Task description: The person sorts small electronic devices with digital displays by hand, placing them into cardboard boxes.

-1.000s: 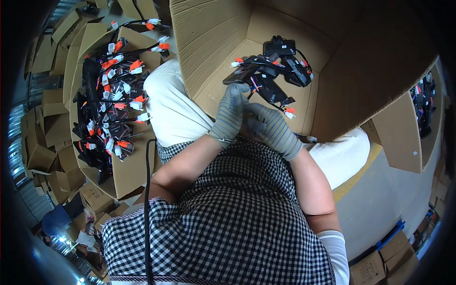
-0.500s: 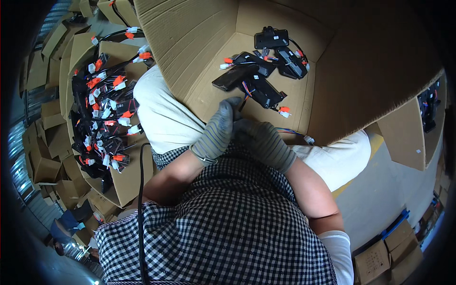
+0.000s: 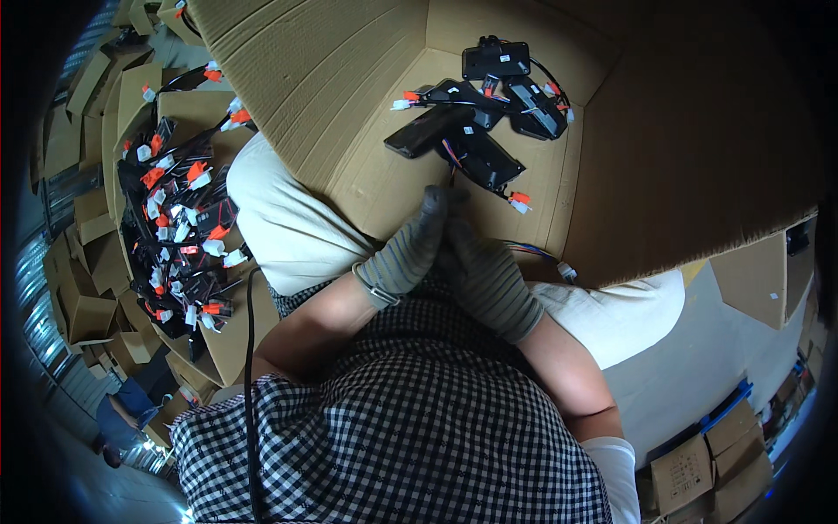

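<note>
Both hands wear grey striped gloves and meet at the near edge of the open cardboard box (image 3: pixel 367 196). My left hand (image 3: pixel 406 249) is closed, its thumb pointing up; whatever it pinches is hidden. Beside it, my right hand (image 3: pixel 493 279) is curled shut, fingers turned inward. Coloured wires (image 3: pixel 524 248) come out from under the right hand and end in a white connector (image 3: pixel 567 272). Inside the box lie several flat black housings with leads; from the nearest black housing (image 3: pixel 484 157), wires run toward my fingertips. One red and white connector (image 3: pixel 519 202) hangs off it.
At left, another carton (image 3: pixel 223 336) holds a heap of black housings with red and white connectors (image 3: pixel 183 231). A black cable (image 3: pixel 251 384) runs down my left side. More cartons (image 3: pixel 683 476) stand lower right, and a person (image 3: pixel 127 419) is at the far lower left.
My view has shifted slightly. The right hand has turned more upright against the left, and both thumbs point farther forward. The housings in the box keep their arrangement.
</note>
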`<state>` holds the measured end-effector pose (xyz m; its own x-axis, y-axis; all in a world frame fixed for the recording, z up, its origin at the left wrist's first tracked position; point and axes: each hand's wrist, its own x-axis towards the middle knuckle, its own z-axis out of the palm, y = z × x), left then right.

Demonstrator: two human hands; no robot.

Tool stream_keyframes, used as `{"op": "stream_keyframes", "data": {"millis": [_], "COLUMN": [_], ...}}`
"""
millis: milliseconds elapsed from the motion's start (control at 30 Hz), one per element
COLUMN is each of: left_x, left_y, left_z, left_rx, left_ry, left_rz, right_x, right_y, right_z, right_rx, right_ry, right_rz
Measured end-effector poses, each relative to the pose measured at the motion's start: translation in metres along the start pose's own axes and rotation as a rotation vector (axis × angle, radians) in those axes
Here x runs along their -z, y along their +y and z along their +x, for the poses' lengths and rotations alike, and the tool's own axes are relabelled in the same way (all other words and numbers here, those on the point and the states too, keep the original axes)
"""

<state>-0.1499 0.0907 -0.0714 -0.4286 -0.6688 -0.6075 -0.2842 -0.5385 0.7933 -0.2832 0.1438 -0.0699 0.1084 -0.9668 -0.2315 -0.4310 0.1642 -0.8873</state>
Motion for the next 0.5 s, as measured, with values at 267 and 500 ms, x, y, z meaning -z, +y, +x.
{"op": "stream_keyframes", "data": {"millis": [267,500], "left_x": [0.03,0.016], "left_y": [-0.011,-0.03], "left_z": [0.112,0.189], "left_rx": [-0.613,-0.297], "left_ry": [0.092,-0.168], "left_rz": [0.997,1.689], "right_x": [-0.004,-0.004], "right_y": [-0.006,-0.002], "right_z": [-0.006,0.007], "right_rx": [0.218,0.251], "right_ry": [-0.376,-0.512], "right_rz": [0.242,0.146]}}
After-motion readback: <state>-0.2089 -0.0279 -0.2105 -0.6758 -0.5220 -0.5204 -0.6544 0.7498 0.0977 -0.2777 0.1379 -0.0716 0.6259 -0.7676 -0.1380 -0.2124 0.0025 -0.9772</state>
